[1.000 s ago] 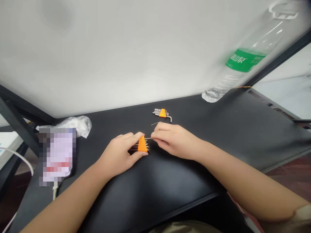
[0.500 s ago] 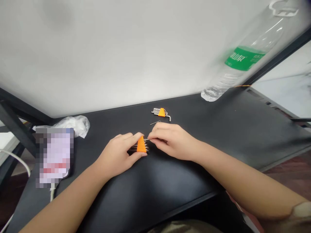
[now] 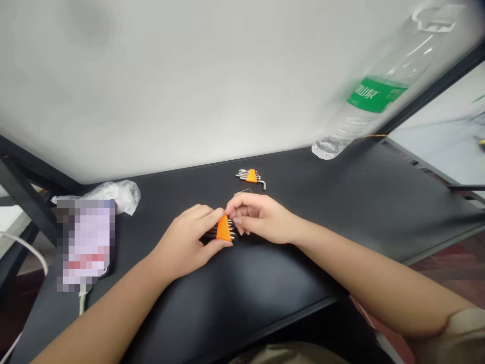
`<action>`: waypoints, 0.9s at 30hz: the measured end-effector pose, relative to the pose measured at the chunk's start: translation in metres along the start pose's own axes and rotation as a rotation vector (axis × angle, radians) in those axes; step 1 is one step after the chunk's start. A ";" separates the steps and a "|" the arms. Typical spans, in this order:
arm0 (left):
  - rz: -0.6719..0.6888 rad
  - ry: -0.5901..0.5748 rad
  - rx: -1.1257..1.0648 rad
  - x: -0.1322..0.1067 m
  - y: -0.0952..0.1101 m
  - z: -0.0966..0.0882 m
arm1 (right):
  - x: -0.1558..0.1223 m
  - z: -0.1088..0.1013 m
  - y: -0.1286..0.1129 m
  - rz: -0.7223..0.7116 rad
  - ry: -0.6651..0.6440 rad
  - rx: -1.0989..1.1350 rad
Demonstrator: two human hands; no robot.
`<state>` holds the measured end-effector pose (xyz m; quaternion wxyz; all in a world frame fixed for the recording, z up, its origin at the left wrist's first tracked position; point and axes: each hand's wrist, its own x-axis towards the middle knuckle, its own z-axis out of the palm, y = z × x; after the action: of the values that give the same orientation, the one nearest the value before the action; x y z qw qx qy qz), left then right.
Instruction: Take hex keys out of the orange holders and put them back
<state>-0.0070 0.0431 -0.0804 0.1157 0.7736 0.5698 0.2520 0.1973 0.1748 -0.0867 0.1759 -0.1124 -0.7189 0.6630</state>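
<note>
My left hand [image 3: 193, 237] grips an orange hex key holder [image 3: 224, 230] between thumb and fingers, just above the black tabletop. Several metal hex keys [image 3: 232, 228] stick out of its right side, and their other ends lie partly hidden under my left fingers. My right hand [image 3: 261, 215] is closed against the holder's upper right corner, its thumb and index finger on a hex key that they mostly cover. Just beyond my right fingers lies a thin loose hex key [image 3: 246, 190], partly hidden by them.
A second orange holder with hex keys [image 3: 251, 176] lies farther back. A large clear bottle with a green label [image 3: 377, 94] stands back right by the white wall [image 3: 212, 91]. To the left are crumpled clear plastic [image 3: 127, 194] and a blurred-out phone-like object [image 3: 89, 237] with a white cable [image 3: 82, 302].
My right hand has moved left, right up to the holder; the hex key shaft seen between them before is now hidden. The held holder sits slightly farther right in view.
</note>
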 end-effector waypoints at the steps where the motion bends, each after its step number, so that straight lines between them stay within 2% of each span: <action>1: 0.007 0.004 -0.004 0.000 0.000 0.000 | 0.001 0.000 0.002 0.027 -0.009 0.044; 5: 0.001 0.005 0.006 -0.001 0.001 0.000 | 0.006 0.000 0.005 0.070 -0.010 0.098; 8: -0.008 0.004 0.022 -0.002 0.002 -0.001 | 0.006 -0.002 0.004 0.058 -0.002 -0.027; 10: -0.002 0.009 0.035 -0.002 0.002 -0.001 | 0.005 -0.007 0.004 -0.023 0.044 -0.246; 12: -0.002 0.014 0.048 -0.003 0.001 -0.001 | 0.004 -0.016 0.004 -0.137 0.127 -0.564; 14: -0.009 0.020 0.063 -0.003 0.001 -0.001 | 0.004 -0.027 0.006 -0.180 0.191 -0.875; 16: -0.025 0.024 0.074 -0.003 0.000 -0.001 | 0.004 -0.036 0.009 -0.117 0.180 -1.078; 19: -0.070 0.035 0.065 -0.003 -0.001 -0.001 | 0.005 -0.041 0.012 0.008 0.118 -1.225; 23: -0.127 0.034 0.037 -0.004 -0.001 -0.002 | 0.006 -0.035 0.010 0.109 0.085 -1.308; 27: -0.144 0.031 0.010 -0.004 0.001 -0.002 | 0.005 -0.037 0.009 0.098 0.163 -1.325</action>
<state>-0.0083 0.0388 -0.0794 0.1207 0.7273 0.6269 0.2520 0.2068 0.2118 -0.0930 0.0932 -0.2787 -0.9527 0.0780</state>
